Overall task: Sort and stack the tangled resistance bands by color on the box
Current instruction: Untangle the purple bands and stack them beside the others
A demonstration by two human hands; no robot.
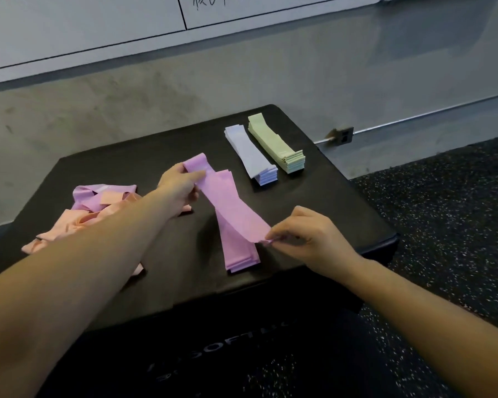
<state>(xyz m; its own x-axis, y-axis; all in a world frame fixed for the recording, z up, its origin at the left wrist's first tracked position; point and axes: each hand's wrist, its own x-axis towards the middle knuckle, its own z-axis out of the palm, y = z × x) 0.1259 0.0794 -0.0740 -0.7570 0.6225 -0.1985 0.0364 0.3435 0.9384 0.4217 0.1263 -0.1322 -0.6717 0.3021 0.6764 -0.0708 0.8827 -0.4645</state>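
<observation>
Pink band (236, 208) stretches above the black box (144, 173), pinched at both ends by the hands. Left hand (181, 188) reaches forward on a straight arm, fingers curled round the band's far end; right hand (305, 234), wrist bent inward, pinches its near end over the pink stack (239, 254). Behind that stack lie lavender (250, 156) and green stacks (276, 145); left of it, a tangled peach-and-pink pile (92, 214).

On the black box (161, 156) — neat green (276, 145), blue (252, 156) and pink stacks (239, 248) — a pink-and-peach tangle (95, 208) lies left.
</observation>
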